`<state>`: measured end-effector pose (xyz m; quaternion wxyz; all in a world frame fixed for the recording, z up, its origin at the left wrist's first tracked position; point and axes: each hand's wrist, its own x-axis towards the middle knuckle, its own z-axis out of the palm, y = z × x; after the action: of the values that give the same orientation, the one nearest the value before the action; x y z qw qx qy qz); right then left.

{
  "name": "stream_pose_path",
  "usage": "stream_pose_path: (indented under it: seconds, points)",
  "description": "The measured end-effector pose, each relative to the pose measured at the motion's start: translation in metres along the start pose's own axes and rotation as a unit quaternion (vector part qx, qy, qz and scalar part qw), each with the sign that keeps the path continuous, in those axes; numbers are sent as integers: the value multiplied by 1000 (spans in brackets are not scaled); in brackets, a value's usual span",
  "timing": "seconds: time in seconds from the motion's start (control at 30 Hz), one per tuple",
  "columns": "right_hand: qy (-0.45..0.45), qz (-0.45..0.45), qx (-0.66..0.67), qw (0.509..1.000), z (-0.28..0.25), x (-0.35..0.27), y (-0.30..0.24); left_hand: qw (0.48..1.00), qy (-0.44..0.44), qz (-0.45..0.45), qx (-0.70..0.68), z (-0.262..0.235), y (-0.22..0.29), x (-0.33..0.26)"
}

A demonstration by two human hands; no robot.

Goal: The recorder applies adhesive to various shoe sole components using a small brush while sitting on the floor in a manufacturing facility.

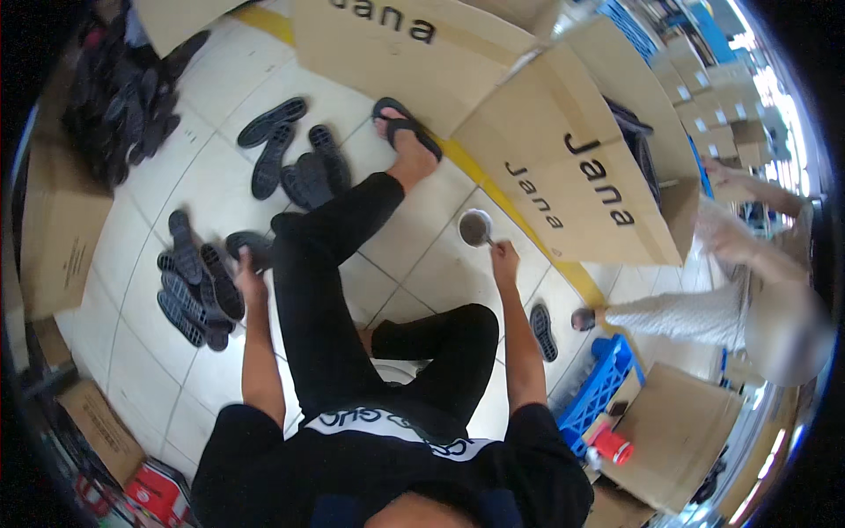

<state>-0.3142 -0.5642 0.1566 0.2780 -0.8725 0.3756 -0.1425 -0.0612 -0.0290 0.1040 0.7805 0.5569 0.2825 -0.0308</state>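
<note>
My left hand grips the edge of a dark shoe sole beside my left knee. Just left of it lies a loose heap of black shoe soles, some with their ridged side up. My right hand is closed on the thin handle of a tool whose other end is inside a white cup. Dark brownish contents show in the cup, which stands on the tiled floor. What the handle ends in is hidden.
More soles lie ahead of my legs, with a dark pile at the far left. A single sole rests right of my forearm. Big cardboard boxes stand ahead; a blue crate is at right. Another person is beyond.
</note>
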Motion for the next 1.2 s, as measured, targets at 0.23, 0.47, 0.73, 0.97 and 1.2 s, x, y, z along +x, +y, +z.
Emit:
stream_pose_path:
  seconds: [0.23, 0.47, 0.73, 0.97, 1.2]
  points:
    - [-53, -20, -3, 998, 69, 63, -13, 986, 21, 5, -168, -119, 156, -37]
    - [-63, 22, 4, 998, 83, 64, -3, 986, -6, -121, -110, -164, 175, -118]
    - [-19, 96, 100, 990, 68, 51, 41, 968, -96, -196, -122, -136, 115, -170]
    - [-58, -20, 54, 997, 76, 49, 17, 961, -146, -185, -146, -86, 121, -191]
    - [93, 63, 121, 986, 68, 51, 28, 942, -241, -179, -149, -61, 147, -200]
